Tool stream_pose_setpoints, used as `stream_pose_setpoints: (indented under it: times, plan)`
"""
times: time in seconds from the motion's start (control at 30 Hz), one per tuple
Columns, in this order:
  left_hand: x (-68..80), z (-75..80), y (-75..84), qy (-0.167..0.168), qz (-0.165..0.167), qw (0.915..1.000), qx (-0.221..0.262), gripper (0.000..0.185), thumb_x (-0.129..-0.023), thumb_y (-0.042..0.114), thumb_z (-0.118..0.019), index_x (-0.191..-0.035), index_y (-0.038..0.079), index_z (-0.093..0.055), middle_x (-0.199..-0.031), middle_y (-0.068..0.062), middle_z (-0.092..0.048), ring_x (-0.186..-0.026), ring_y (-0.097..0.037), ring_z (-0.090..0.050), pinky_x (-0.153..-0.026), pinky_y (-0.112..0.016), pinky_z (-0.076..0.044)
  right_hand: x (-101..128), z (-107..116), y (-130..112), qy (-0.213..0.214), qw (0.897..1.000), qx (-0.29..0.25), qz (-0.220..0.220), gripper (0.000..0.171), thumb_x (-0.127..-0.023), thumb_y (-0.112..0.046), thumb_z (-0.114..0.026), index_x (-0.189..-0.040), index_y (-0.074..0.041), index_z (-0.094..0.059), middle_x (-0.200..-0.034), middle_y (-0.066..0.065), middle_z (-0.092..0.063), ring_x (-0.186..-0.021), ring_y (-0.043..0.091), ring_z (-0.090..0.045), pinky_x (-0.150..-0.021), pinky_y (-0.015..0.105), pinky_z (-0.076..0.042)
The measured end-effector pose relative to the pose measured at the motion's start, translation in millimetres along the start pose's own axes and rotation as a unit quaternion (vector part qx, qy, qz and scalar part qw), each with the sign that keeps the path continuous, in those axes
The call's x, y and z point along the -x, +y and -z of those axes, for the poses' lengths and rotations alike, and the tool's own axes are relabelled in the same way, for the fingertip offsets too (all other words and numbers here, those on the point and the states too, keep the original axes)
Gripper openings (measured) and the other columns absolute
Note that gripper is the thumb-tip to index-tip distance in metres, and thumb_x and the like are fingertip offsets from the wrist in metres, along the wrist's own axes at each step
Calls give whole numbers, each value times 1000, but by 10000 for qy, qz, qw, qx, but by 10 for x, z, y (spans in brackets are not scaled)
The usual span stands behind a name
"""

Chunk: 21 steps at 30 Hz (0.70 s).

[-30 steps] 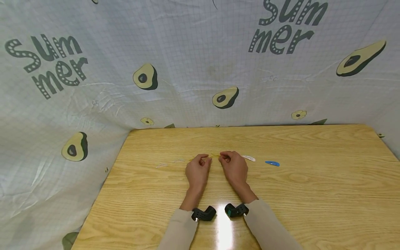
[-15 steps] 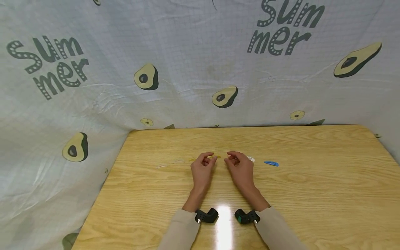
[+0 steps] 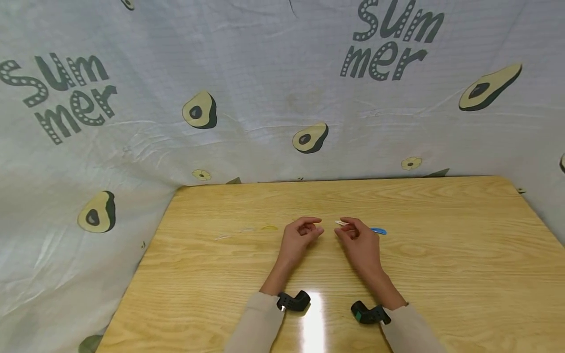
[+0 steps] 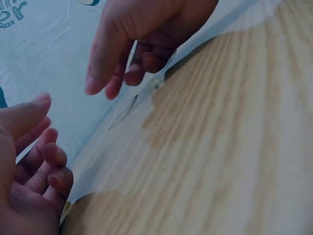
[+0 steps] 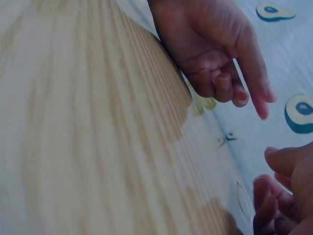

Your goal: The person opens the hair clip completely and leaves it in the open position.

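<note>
Left hand [image 3: 301, 236] & right hand [image 3: 358, 240] apart, loosely curled, holding nothing; white clip [image 3: 341, 223], blue clip [image 3: 378, 231], yellow clip [image 3: 269, 227] lie on counter [image 3: 441, 274].

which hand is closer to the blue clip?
Right. The right hand sits just beside the blue clip, its knuckles partly covering it; the left hand is farther off, beyond the right hand.

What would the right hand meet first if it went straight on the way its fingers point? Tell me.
Most likely the white hair clip: it lies on the table just beyond the right hand, at its fingertips. The blue clip sits off to the side. Whether the fingers already touch the white clip is unclear.
</note>
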<state>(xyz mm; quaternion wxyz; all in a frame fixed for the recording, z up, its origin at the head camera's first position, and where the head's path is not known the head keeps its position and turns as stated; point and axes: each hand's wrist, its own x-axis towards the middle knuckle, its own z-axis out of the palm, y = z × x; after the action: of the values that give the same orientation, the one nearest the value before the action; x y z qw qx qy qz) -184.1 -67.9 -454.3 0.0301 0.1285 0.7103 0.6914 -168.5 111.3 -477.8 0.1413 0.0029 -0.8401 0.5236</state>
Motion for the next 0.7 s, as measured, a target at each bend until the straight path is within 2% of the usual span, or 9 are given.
stream_pose_setpoints:
  times: [0.07, 0.13, 0.33, 0.47, 0.57, 0.7]
  plan:
    - [-23, -13, 5, -157, -39, 9998, -100, 29, -88, 1, -67, -113, -12, -62, -85, -20, -59, -67, -20, -50, -58, -22, -41, -6, 47, 32, -145, 9998, 115, -100, 37, -88, -21, -72, -120, -6, -64, -88, 5, -67, -71, 17, -62, -60, 25, -48]
    - [-69, -28, -72, -179, -77, 9997, -147, 29, -87, 0, -68, -113, -12, -63, -85, -20, -59, -69, -22, -50, -59, -21, -41, -17, 84, 65, -298, 9991, 280, -136, 39, -89, -22, -71, -123, -5, -61, -86, 5, -66, -70, 16, -61, -59, 26, -47]
    - [-221, -95, -364, 46, -103, 9972, -741, 28, -85, 8, -73, -110, -4, -68, -82, -11, -62, -68, -15, -51, -59, -19, -41, -51, 186, 140, -356, 9977, 575, 38, 35, -89, -17, -71, -121, -4, -63, -78, 2, -65, -61, 13, -57, -55, 26, -45]
    - [-252, -132, -376, 134, -148, 9951, -971, 27, -84, 12, -75, -107, -1, -69, -78, -6, -61, -65, -11, -50, -58, -21, -42, -68, 209, 177, -229, 9986, 462, 116, 30, -88, -15, -71, -116, -4, -67, -76, 3, -64, -59, 13, -55, -53, 26, -44]
    - [-270, -156, -379, 71, -250, 9929, -1162, 28, -83, 13, -76, -107, -1, -69, -77, -4, -60, -64, -10, -49, -57, -22, -42, -72, 204, 199, -127, 9987, 494, 59, 29, -88, -15, -71, -114, -4, -68, -76, 3, -65, -58, 12, -56, -53, 25, -44]
    - [-303, -205, -399, -83, -304, 9830, -1809, 30, -84, 17, -76, -109, 3, -70, -75, 1, -58, -62, -7, -48, -57, -21, -42, -74, 195, 225, -71, 9978, 655, -57, 27, -88, -15, -71, -112, -3, -69, -74, 2, -64, -55, 11, -53, -50, 25, -41]
